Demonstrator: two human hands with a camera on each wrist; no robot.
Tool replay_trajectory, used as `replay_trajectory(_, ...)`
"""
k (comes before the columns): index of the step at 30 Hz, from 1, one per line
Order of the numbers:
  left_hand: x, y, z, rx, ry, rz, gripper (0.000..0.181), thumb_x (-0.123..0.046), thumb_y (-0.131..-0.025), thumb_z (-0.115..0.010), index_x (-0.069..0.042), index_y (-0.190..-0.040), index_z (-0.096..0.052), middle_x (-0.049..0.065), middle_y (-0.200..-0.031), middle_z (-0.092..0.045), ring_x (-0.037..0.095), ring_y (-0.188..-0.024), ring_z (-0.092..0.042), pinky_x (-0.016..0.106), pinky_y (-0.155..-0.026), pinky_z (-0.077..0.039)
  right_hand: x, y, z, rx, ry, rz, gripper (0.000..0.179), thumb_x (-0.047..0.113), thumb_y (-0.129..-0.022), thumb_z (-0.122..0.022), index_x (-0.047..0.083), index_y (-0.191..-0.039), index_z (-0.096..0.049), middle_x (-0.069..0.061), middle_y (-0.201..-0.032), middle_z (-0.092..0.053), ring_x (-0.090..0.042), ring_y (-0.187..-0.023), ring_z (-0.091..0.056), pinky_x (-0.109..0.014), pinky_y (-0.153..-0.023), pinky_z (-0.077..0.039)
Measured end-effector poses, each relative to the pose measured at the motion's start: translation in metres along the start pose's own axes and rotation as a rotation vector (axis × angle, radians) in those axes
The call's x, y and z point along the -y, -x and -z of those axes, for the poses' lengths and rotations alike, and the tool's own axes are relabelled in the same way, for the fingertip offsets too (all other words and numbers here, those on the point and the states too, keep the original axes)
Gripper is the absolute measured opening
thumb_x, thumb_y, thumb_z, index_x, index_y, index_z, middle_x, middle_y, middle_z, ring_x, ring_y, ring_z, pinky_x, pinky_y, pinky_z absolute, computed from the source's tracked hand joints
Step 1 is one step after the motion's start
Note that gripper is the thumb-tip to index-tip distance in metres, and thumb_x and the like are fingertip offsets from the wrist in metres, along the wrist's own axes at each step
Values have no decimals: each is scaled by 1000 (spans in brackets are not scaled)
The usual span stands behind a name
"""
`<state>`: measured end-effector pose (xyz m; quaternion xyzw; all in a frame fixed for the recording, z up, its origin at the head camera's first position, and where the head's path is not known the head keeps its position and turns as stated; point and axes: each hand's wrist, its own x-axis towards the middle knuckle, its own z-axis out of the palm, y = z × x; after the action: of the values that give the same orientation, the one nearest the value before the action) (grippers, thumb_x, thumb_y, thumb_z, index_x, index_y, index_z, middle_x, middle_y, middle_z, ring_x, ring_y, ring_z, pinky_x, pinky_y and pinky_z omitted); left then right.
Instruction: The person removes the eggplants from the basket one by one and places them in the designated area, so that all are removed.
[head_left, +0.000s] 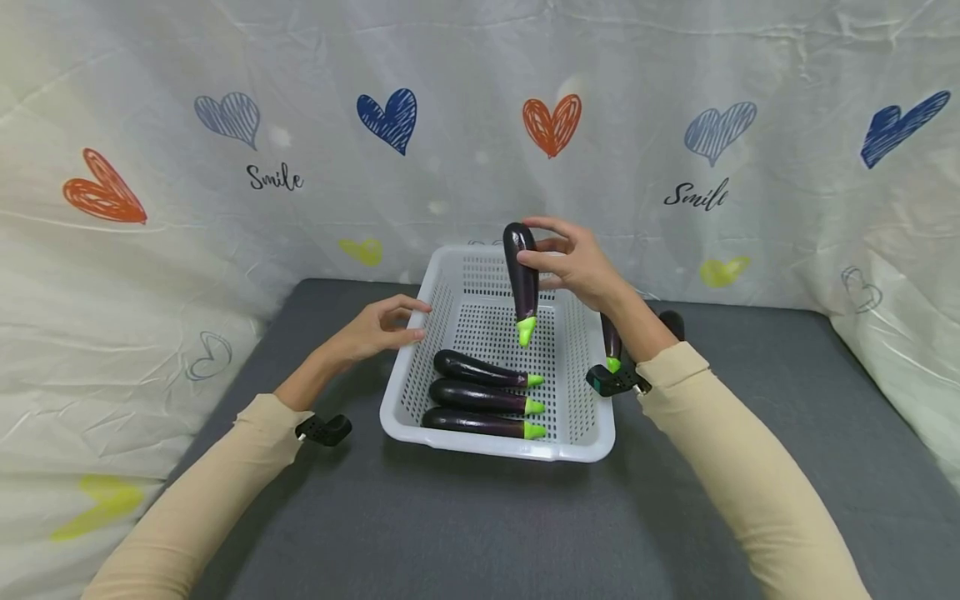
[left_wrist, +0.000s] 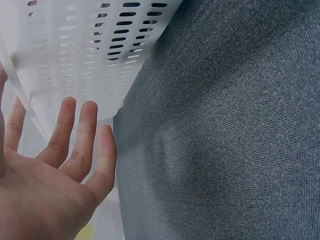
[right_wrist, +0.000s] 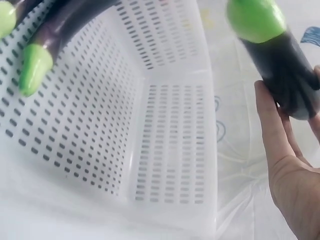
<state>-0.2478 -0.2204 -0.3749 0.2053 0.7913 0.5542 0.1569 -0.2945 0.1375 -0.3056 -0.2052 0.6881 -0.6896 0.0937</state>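
My right hand (head_left: 573, 260) pinches a dark purple eggplant (head_left: 521, 271) above the basket, its green stem end pointing down. The right wrist view shows the same eggplant (right_wrist: 287, 70) between thumb and fingers. Three more eggplants lie side by side in the white perforated basket (head_left: 495, 450): a back one (head_left: 480, 368), a middle one (head_left: 480, 397) and a front one (head_left: 472, 422), stems to the right. At the basket's left rim is my left hand (head_left: 382, 325), fingers loosely bent; in the left wrist view this hand (left_wrist: 55, 185) has its fingers spread beside the basket wall (left_wrist: 85, 55).
Right of the basket, partly hidden by my right arm, an eggplant (head_left: 611, 337) and another dark rounded end (head_left: 672, 322) are on the dark grey tabletop (head_left: 480, 525). Behind the table hangs a pale curtain (head_left: 465, 175) printed with hearts.
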Motion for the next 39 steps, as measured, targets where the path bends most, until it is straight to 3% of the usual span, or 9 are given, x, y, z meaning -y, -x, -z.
replay_trajectory(6,0,-1,0,2,-9,1,49,-16,-99,-71,-8,-144,-53,20,-135,-55,34,-118,-58,53,-94,-50,1,7,5,0,65,23,58,11,-100,-69,13,-153,-47,-22,-124,-54,-31,-97,-66,-50,-82,-57)
replay_trajectory(14,0,0,1,-5,-18,-3,48,-17,-98,-71,-9,-143,-54,20,-134,-55,34,-117,-59,53,-94,-50,4,14,12,-9,56,16,57,13,-98,-71,16,-151,-51,-21,-128,-52,-32,-98,-65,-47,-82,-57)
replay_trajectory(27,2,-1,1,-6,-22,-10,47,-17,-99,-71,-9,-142,-55,19,-133,-56,34,-115,-60,53,-93,-51,7,28,26,38,36,17,71,1,-93,-74,15,-155,-44,-25,-132,-49,-33,-102,-67,-45,-85,-57)
replay_trajectory(39,2,-1,0,-9,-13,-7,48,-16,-98,-72,-9,-142,-55,20,-133,-56,34,-115,-60,52,-92,-52,5,47,45,-43,155,-9,73,6,-91,-79,14,-154,-44,-22,-132,-50,-34,-104,-64,-42,-84,-57)
